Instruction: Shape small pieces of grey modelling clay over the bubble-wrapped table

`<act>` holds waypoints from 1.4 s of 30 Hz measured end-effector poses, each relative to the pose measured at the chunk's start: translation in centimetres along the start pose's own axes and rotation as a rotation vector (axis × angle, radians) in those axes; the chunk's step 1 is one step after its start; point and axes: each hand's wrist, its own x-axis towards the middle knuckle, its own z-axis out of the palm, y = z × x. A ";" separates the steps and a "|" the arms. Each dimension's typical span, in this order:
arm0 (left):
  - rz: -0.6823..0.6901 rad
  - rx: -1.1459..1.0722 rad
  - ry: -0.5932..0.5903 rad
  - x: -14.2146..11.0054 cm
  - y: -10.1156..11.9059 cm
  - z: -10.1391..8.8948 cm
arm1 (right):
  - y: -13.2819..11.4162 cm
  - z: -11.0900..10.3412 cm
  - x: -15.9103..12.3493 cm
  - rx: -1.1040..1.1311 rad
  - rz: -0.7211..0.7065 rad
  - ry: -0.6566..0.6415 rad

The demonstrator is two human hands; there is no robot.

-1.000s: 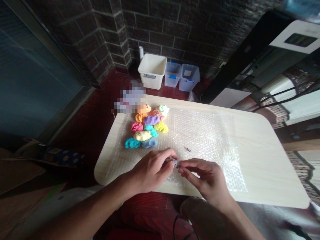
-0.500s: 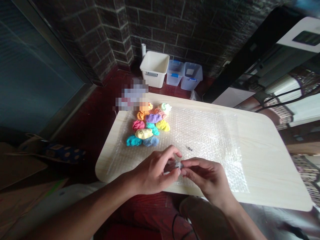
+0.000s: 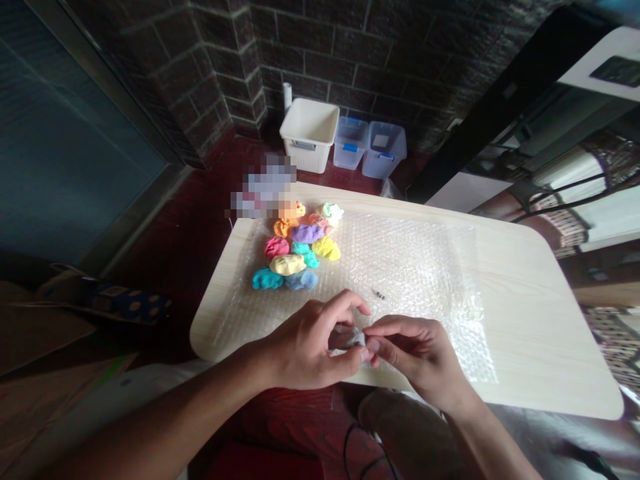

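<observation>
A lump of grey modelling clay (image 3: 349, 337) lies in the curl of my left hand (image 3: 313, 347), its thumb below and its forefinger arched above. At the lump's right end, the thumb and forefinger of my right hand (image 3: 425, 350) are pinched together on its edge. What exactly sits between those fingertips is partly hidden. Beyond the hands, a few tiny dark bits (image 3: 380, 295) rest on the bubble wrap (image 3: 410, 257). To the upper left, several coloured clay lumps are bunched, among them a pale yellow lump (image 3: 287, 265), a purple lump (image 3: 307, 233) and a grey-blue lump (image 3: 301, 281).
Under the bubble wrap is a pale wood-grain table (image 3: 530, 307) with rounded corners. Past its far edge, a cream bin (image 3: 310, 133) and two clear plastic boxes, one of them the right-hand box (image 3: 384, 150), stand by the dark brick wall (image 3: 310, 47). Cardboard (image 3: 40, 373) lies at left.
The grey clay now shows more between my hands. My left fingertips reach slightly further right beneath it, while my right hand keeps pinching at its end.
</observation>
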 end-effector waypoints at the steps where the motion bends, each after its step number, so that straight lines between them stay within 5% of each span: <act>1: -0.005 0.002 -0.001 0.0 0.0 0.0 | 0.0 0.1 0.0 -0.008 0.000 0.014; 7: -0.027 0.015 0.001 0.1 0.0 0.0 | 0.5 0.5 -0.2 0.004 0.024 0.101; 18: -0.122 -0.056 -0.037 0.1 0.2 -0.5 | 0.0 0.3 0.2 -0.020 0.012 0.033; 42: -0.050 0.149 0.009 0.3 -0.3 0.1 | 0.3 0.9 0.3 -0.042 0.113 0.106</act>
